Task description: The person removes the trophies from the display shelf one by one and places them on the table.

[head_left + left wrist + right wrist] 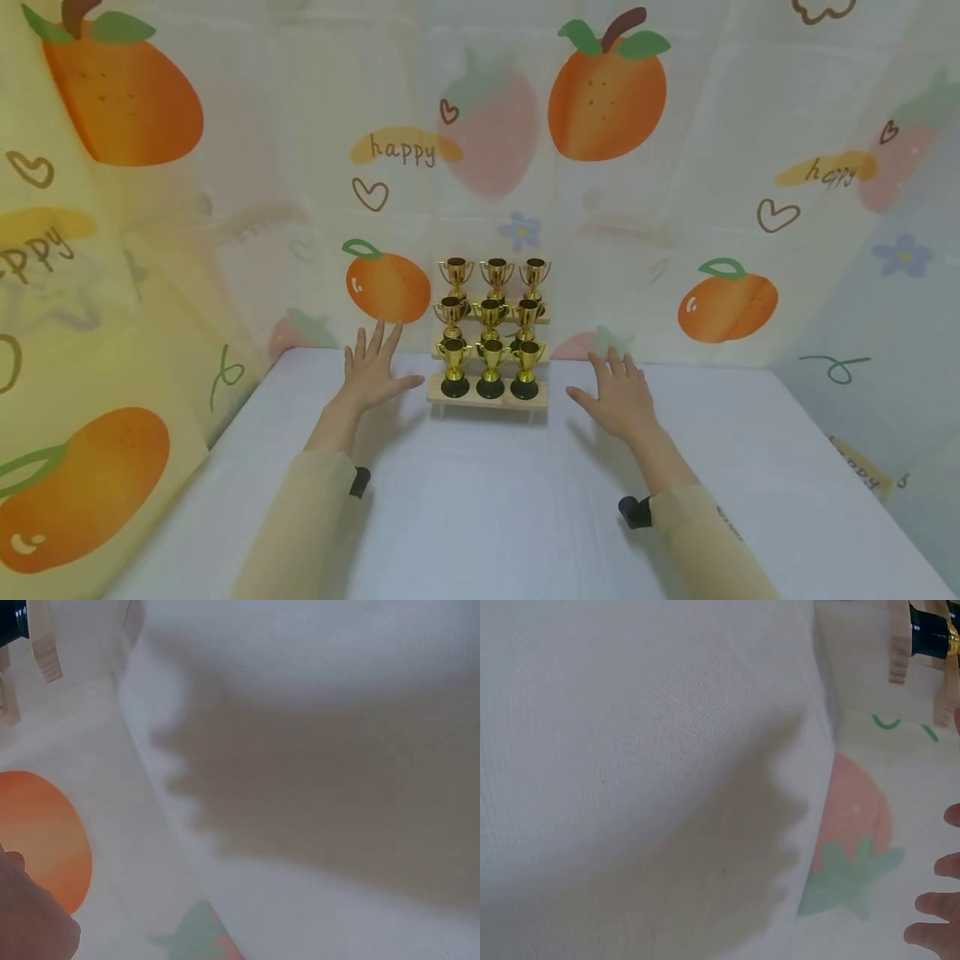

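Fingers [391,340] spread and gripping nothing, a person's left hand [369,379] hovers beside a wooden stand [435,392] where nine gold trophies [490,315] rise in three tiers on a white table [487,500]. To the right, the right hand [621,400] hangs just as empty, fingers splayed, near the stand's other end. A sideways brush from either hand could tip an outer trophy, its small base [455,387] likely giving little hold; a bump to the stand itself might topple several together.

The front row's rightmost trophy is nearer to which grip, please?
Right: the right grip is to the right of that trophy; the left grip is farther away, left of the stand.
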### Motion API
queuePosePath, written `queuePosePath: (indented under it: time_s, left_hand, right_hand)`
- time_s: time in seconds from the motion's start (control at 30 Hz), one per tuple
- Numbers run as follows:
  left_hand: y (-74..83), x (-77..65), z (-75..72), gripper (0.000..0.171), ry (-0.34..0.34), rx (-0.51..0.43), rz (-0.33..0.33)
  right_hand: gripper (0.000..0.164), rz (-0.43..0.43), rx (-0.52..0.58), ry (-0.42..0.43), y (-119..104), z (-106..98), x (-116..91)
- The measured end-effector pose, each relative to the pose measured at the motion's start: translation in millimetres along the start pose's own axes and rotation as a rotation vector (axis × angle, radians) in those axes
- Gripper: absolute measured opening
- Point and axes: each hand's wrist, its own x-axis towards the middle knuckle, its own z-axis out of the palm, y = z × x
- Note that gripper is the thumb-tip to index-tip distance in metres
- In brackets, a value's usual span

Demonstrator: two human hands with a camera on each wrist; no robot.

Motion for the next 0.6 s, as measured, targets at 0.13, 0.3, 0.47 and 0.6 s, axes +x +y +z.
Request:
queuePosePath:
  time_s: [0.13,0.3,0.47,0.6]
  left_hand:
    - [0.7,-0.8,-1.9,0.102,0.009,-0.008,0.002]
    - [0.0,-3.5,-5.5,0.100,0.036,-0.056,0.021]
    - [-2.6,0.1,1.5,0.082,0.048,-0.268,0.052]
    - [-2.1,1.9,10.0,0.071,0.039,-0.576,0.037]
  right_hand:
    - [0.078,0.000,0.004,-0.002,-1,-1,0]
    - [0.078,0.002,0.020,-0.001,-5,0,-2]
    - [0.078,0.009,0.038,-0.004,-6,1,-7]
    - [0.078,0.014,0.056,-0.008,-10,3,-12]
